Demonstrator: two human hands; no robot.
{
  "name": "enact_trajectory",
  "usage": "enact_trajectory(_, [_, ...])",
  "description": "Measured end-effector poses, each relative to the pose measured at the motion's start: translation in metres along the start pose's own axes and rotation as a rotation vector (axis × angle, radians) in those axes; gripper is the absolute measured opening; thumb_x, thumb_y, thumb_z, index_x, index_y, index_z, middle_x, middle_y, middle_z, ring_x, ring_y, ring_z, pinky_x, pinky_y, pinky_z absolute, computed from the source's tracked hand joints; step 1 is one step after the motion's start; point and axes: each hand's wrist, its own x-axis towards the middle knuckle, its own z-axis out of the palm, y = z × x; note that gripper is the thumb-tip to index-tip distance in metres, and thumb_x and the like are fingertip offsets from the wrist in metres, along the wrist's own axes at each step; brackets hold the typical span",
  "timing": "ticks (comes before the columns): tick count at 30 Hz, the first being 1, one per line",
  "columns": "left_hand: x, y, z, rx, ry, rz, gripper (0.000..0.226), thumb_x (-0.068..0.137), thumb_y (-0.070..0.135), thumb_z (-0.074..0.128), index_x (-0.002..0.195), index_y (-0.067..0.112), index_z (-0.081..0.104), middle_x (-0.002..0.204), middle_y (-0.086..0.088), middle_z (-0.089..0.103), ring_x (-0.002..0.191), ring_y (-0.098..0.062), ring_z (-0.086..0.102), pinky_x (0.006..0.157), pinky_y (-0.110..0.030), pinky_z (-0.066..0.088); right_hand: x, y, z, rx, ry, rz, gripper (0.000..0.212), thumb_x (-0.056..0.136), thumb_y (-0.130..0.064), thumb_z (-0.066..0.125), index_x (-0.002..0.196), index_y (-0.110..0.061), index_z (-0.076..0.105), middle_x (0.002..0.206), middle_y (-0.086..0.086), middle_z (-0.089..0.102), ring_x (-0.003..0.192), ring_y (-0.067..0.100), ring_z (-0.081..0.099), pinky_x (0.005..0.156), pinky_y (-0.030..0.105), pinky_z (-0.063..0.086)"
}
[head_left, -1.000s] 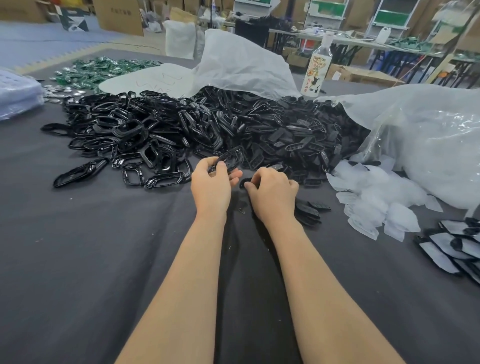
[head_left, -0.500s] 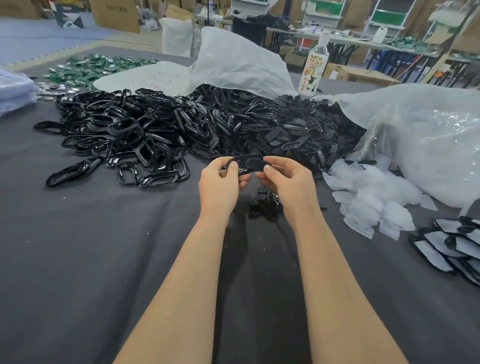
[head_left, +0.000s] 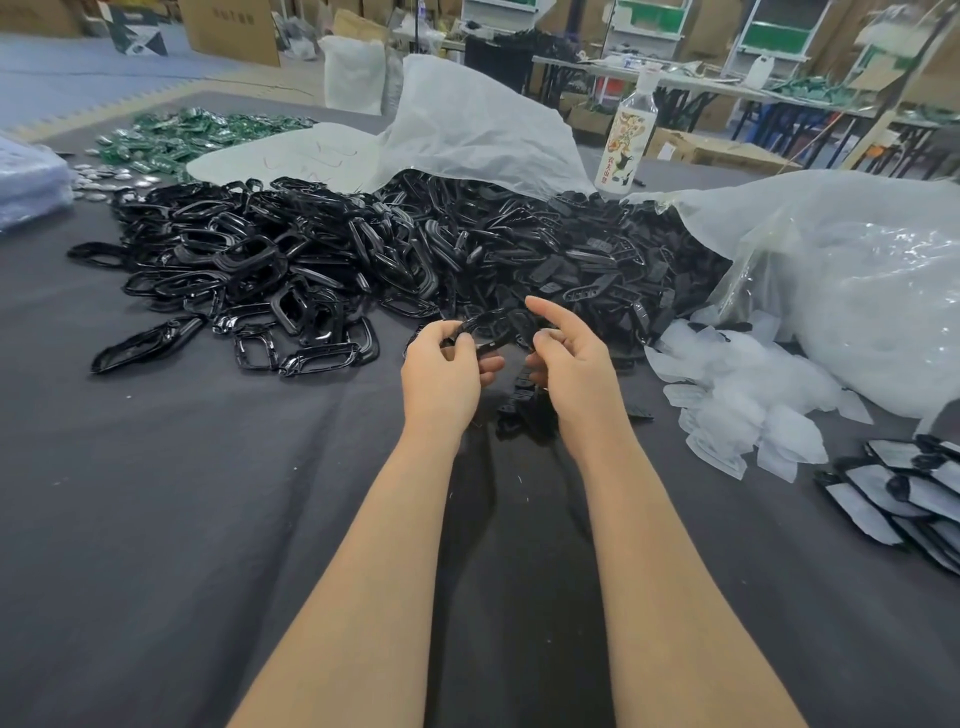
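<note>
A black plastic frame part (head_left: 493, 325) is held just above the dark table cloth (head_left: 182, 493), in front of a big heap of black plastic parts (head_left: 395, 249). My left hand (head_left: 441, 369) pinches the frame's left end between thumb and fingers. My right hand (head_left: 571, 358) holds its right end with curled fingers, the index finger stretched out over it. A small cluster of black inserts (head_left: 524, 410) lies on the cloth under my hands.
Clear plastic bags (head_left: 857, 280) and white film pieces (head_left: 743, 395) lie to the right, with finished pieces (head_left: 904, 493) at the right edge. A bottle (head_left: 626, 145) stands behind the heap. Green circuit boards (head_left: 182, 135) sit far left.
My right hand came up from the small inserts on the cloth to the frame in my left hand. Both hands now hold it, and the right index finger has lifted.
</note>
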Motion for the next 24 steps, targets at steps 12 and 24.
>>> enact_trajectory(12, [-0.0002, 0.0007, 0.0005, 0.015, -0.009, -0.009, 0.015, 0.1, 0.009, 0.044, 0.109, 0.016, 0.053, 0.089, -0.003, 0.065, 0.062, -0.005, 0.069, 0.067, -0.022, 0.058, 0.0026, 0.0027, -0.0065, -0.013, 0.095, -0.018, 0.026, 0.093, -0.001, 0.054, 0.087, -0.023, 0.068, 0.075, -0.005, 0.067, 0.065, 0.001, 0.065, 0.07, 0.021, 0.055])
enact_trajectory(24, [-0.0054, -0.0003, -0.0022, 0.21, -0.17, 0.142, 0.021, 0.095, 0.009, 0.058, 0.091, 0.029, 0.055, 0.082, 0.003, 0.071, 0.069, -0.002, 0.07, 0.074, -0.026, 0.058, -0.0035, -0.0004, 0.0009, -0.263, 0.239, -0.222, 0.008, 0.088, -0.008, 0.062, 0.092, -0.014, 0.062, 0.088, -0.001, 0.066, 0.083, 0.017, 0.066, 0.082, 0.032, 0.054])
